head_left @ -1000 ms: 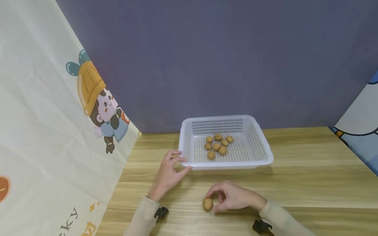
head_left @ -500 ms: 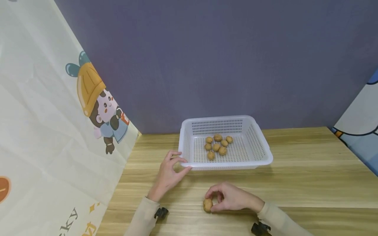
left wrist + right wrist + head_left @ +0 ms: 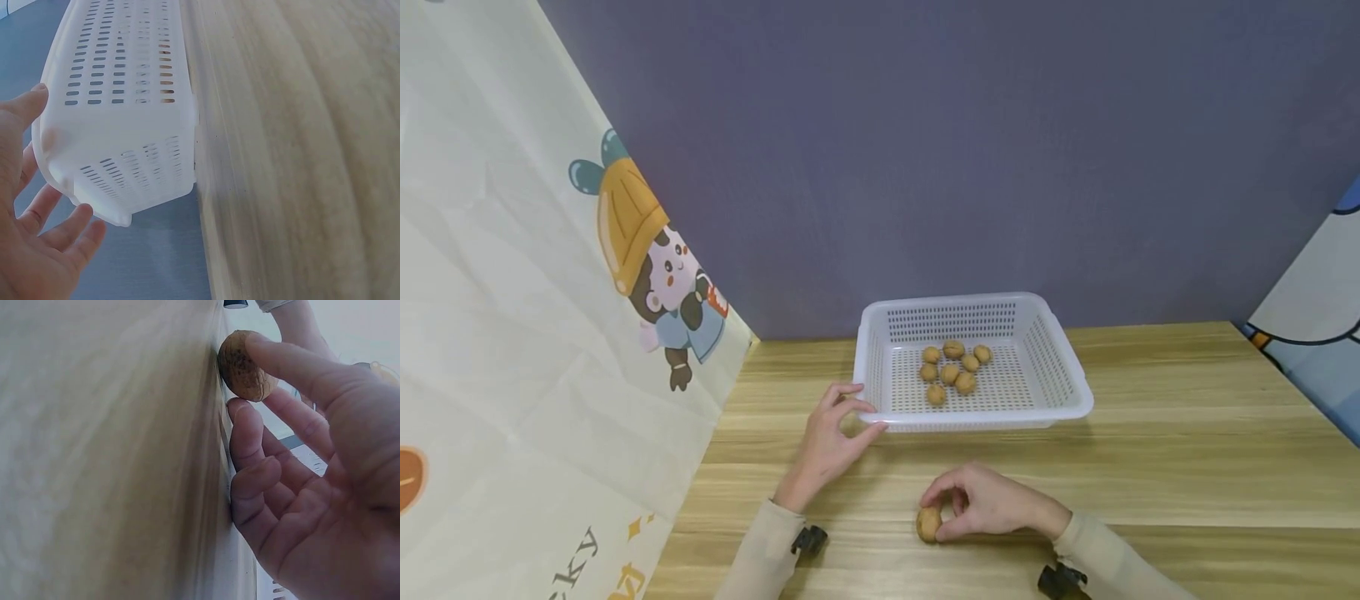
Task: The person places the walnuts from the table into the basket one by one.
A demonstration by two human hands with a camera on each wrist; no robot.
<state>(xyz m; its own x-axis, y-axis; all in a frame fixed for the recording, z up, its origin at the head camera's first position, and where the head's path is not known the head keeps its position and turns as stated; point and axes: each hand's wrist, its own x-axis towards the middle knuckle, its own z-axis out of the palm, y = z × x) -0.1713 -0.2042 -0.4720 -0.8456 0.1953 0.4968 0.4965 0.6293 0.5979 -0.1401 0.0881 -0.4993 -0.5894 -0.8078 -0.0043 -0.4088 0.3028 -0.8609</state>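
A single walnut sits on the wooden table, pinched between the thumb and index finger of my right hand. The right wrist view shows the thumb on the upper side of the walnut, while the other fingers are bent beside the tabletop. My left hand holds the near left corner of a white perforated plastic basket, its thumb at the front rim and fingers over the side. In the left wrist view that thumb lies against the basket's rim. Several walnuts lie loosely grouped on the basket floor.
The wooden table extends right of the basket. Behind it stands a dark blue-grey panel. A white printed sheet borders the left side, and another printed sheet the right. A small black device is on the left wrist.
The right thumb has closed in against the walnut, which has shifted and turned slightly on the table. The left hand, basket and walnuts inside have stayed put.
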